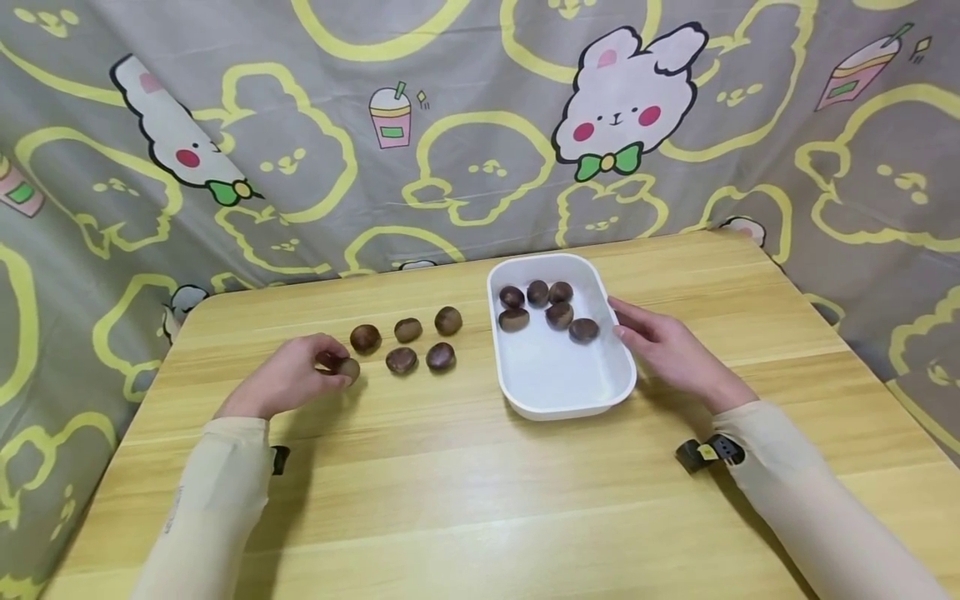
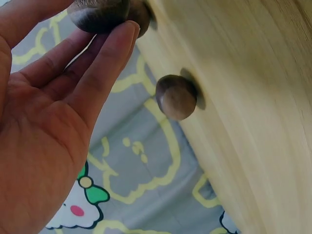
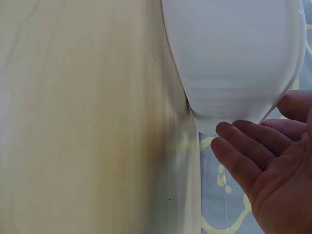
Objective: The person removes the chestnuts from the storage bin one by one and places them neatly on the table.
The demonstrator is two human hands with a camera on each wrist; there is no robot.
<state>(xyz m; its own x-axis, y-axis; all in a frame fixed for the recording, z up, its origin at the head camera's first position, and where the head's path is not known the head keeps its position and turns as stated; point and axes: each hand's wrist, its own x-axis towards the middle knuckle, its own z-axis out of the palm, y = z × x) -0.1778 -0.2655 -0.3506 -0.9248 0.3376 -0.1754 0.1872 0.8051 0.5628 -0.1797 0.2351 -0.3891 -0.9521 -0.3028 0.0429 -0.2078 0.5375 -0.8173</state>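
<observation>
My left hand (image 1: pixel 296 379) pinches a brown chestnut (image 1: pixel 348 371) between thumb and fingers at the left end of a group of chestnuts. In the left wrist view the held chestnut (image 2: pixel 100 15) is cut off by the top edge. Just beyond it on the table lie several loose chestnuts, one of them a dark chestnut (image 1: pixel 365 338). To their right stands a white plastic container (image 1: pixel 562 408) with several chestnuts towards its far end. My right hand (image 1: pixel 667 354) holds the container's right side, thumb at the rim and fingers against the outer wall (image 3: pixel 229 83).
The wooden table (image 1: pixel 420 492) runs back to a grey cloth (image 1: pixel 480 92) printed with cartoon animals. A dark strap with a small device (image 1: pixel 708 452) sits at my right wrist. Light sleeves cover both forearms.
</observation>
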